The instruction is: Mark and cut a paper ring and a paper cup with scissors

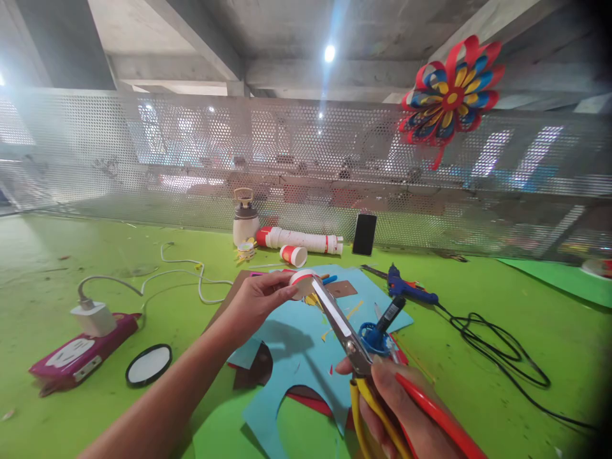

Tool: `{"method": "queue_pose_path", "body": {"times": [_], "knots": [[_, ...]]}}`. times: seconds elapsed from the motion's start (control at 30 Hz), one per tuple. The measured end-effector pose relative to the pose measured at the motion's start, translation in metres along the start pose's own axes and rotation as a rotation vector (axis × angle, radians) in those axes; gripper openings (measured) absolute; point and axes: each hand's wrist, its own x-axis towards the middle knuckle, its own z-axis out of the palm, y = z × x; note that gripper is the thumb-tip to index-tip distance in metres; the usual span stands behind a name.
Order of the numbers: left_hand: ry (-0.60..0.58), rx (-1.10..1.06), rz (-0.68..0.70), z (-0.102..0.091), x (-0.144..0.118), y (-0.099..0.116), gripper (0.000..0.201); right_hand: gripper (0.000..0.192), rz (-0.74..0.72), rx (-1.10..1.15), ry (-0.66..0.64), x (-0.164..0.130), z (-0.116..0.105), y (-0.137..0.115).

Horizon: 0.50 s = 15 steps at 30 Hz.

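Note:
My left hand (261,303) pinches a small paper cup piece (301,288), white with a red band, above the middle of the table. The blades of the scissors (335,312) reach up to the cup's right edge; whether they bite into it I cannot tell. My right hand (406,401) is wrapped around the scissors' yellow handles at the lower right. A red bar (440,414) runs along that hand, and I cannot tell whether it belongs to the scissors. Beneath both hands lie cut sheets of light blue paper (287,325).
A stack of paper cups (306,241), a single cup (293,255), a spray bottle (245,223) and a phone (364,233) stand or lie behind. Right: a blue glue gun (408,287), its cable, and a black marker (391,313). Left: a power strip (86,357) and round black-rimmed disc (149,365).

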Motion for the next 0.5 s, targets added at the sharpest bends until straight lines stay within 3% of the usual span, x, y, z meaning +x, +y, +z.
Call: {"method": "queue_pose_path", "body": {"times": [0.17, 0.5], "knots": [[0.086, 0.026, 0.050, 0.004, 0.001, 0.000, 0.020, 0.073, 0.007, 0.007, -0.003, 0.002, 0.000, 0.004], [0.111, 0.019, 0.127, 0.008, 0.000, 0.000, 0.017, 0.073, -0.006, 0.058, -0.006, 0.005, 0.000, 0.012]]}}
